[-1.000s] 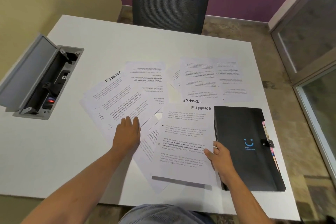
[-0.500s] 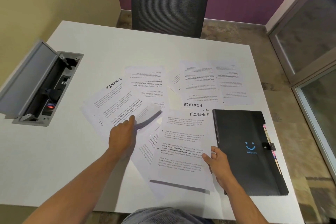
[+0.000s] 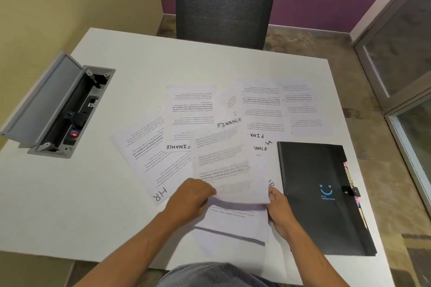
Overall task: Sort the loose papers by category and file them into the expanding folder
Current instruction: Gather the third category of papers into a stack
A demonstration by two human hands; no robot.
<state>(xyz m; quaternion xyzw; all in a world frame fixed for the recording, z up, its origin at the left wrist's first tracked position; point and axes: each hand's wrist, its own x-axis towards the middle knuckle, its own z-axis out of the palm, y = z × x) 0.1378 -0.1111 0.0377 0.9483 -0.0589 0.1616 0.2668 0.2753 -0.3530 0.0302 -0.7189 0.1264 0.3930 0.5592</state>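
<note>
Head view: your left hand (image 3: 190, 196) and right hand (image 3: 278, 205) both pinch one blurred sheet (image 3: 227, 165) above the scattered papers (image 3: 149, 147) on the surface (image 3: 70, 205) — the folder (image 3: 312, 170) lies closed just right.

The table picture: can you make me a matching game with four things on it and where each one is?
Things:
1. black folder
2. HR paper
3. grey cable box
4. blurry sheet

Places:
A. held at its near edge by both hands
B. left side of the table, lid open
C. right side of the table, closed
D. flat on the table, left of the hands

Pairs: 1-C, 2-D, 3-B, 4-A
</note>
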